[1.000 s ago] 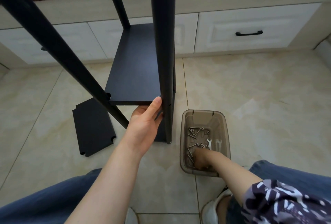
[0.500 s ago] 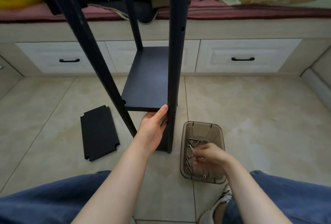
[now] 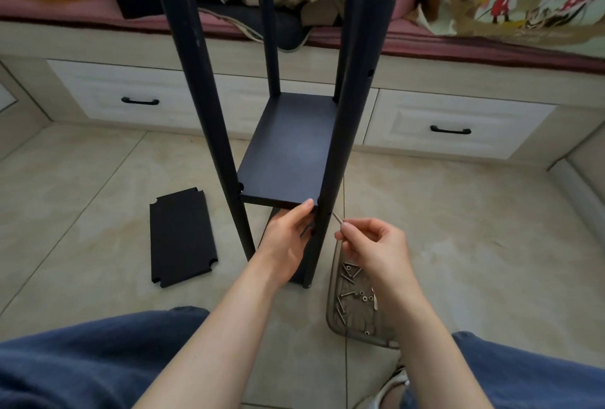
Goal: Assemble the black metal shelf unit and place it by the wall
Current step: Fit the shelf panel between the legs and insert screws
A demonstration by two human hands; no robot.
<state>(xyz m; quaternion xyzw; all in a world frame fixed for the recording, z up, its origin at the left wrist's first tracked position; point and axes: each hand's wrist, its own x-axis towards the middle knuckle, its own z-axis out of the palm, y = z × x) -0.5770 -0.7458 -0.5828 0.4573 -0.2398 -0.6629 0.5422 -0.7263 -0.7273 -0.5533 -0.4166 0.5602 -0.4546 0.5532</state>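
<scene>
Shelf unit (image 3: 288,150) stands upright on the tiled floor (image 3: 458,228) in front of me, well short of the white drawers (image 3: 451,127) and the cushioned bench (image 3: 491,45) behind it. Four posts are up, with one shelf panel (image 3: 284,159) seated low between them. Left hand (image 3: 288,238) has not shifted from half a second ago: the thumb lies along the panel's front edge at the corner, and the fingers curl in underneath by the near right post (image 3: 347,133), holding the panel at that corner. Right hand (image 3: 373,245) is what changed. A second ago it was down in the brown plastic bin (image 3: 360,338), and half a second ago it was still over the loose hardware. Now it is lifted clear of the bin and raised to the height of my left hand. Thumb and forefinger pinch a single screw (image 3: 337,217), the other fingers folded in. The screw points up and left, its tip just beside the near right post, right below the panel's edge. Whether it touches the post I cannot tell. Remaining screws (image 3: 347,274) and nuts lie scattered in the bin, which sits on the floor just right of that post, partly hidden by my right forearm. A loose panel (image 3: 181,238) lies flat on the floor left of the unit, same spot as before.
</scene>
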